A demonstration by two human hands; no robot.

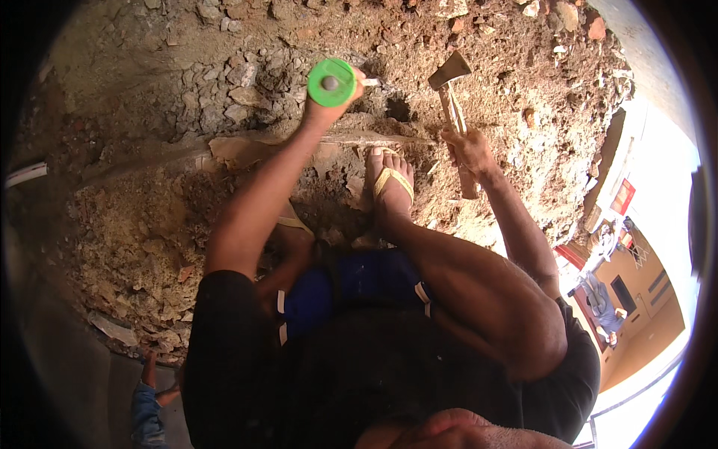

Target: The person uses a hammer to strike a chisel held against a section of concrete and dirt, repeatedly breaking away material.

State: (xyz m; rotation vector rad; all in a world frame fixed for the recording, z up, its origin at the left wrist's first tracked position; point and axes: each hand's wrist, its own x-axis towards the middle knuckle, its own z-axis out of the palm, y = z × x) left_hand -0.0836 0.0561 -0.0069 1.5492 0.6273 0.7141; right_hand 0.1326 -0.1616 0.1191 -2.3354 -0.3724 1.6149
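Observation:
My left hand is closed round a chisel, gripping it just below its round green hand guard. Seen from above, the guard and the grey struck end hide most of the shaft and the tip. My right hand grips a hammer partway along its wooden handle. The dark metal head is raised to the right of the chisel, apart from it. Broken earth and stones lie below both hands, with a dark hole between them.
My foot in a yellow flip-flop stands close below the hole. A raised ledge crosses the rubble. One person in blue shorts is at lower left; another person is at the right. A pale wall borders the upper right.

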